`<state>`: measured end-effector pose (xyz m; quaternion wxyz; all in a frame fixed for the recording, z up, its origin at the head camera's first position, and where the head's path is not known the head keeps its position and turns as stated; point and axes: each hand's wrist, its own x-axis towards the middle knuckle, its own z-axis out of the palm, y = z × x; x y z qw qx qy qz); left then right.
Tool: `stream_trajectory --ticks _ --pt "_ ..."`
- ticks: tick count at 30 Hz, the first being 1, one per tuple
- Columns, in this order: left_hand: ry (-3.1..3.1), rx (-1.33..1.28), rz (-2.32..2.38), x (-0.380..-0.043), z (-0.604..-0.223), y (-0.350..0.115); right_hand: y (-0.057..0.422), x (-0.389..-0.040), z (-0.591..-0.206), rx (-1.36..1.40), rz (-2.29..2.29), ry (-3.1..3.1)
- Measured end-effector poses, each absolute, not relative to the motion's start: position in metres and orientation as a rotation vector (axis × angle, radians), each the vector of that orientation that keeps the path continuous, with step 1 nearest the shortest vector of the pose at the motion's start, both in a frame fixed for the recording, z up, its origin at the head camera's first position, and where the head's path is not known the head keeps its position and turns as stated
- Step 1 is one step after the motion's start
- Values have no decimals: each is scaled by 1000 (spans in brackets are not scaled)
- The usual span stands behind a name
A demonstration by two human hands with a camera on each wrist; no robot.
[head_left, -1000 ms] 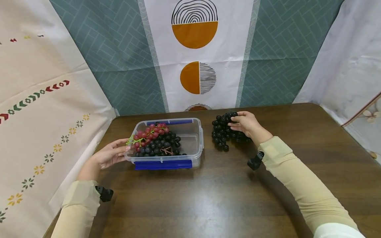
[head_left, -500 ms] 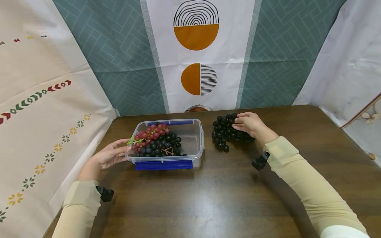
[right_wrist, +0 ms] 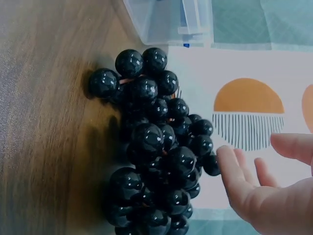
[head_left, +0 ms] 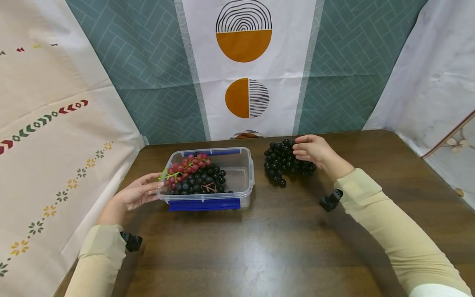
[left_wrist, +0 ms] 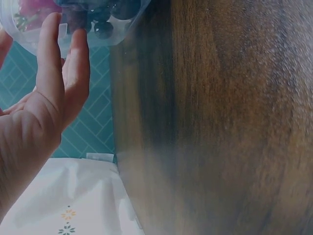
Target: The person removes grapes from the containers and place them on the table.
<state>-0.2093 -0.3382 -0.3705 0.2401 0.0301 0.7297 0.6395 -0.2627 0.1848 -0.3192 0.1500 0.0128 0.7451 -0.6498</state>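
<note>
A clear plastic container (head_left: 246, 187) with blue clips stands at the left of the table. Red grapes (head_left: 187, 166) on a green stem and a bunch of dark grapes (head_left: 196, 181) lie inside it. My left hand (head_left: 138, 192) touches the container's left end with extended fingers (left_wrist: 49, 68). To the right of the container, a second bunch of black grapes (head_left: 280, 160) rests on the table, large in the right wrist view. My right hand (head_left: 315, 150) is beside its right side, fingers spread and holding nothing; in the right wrist view a fingertip is close to the grapes.
The brown wooden table (head_left: 252, 247) extends in front of the container and to the right. A patterned green and white cloth (head_left: 252, 70) hangs behind its far edge. Pale cloths stand along the left (head_left: 74, 156) and right (head_left: 438, 82) sides.
My right hand has drawn back to the right from the black grapes, its fingers coming away from the top of the bunch. The left hand and container stay in place.
</note>
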Motion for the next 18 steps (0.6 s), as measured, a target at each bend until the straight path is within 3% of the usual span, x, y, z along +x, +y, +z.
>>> stream_trajectory --ticks 18 --pt "2020 56 1741 -208 -368 -337 165 -246 -298 -354 -1544 2601"
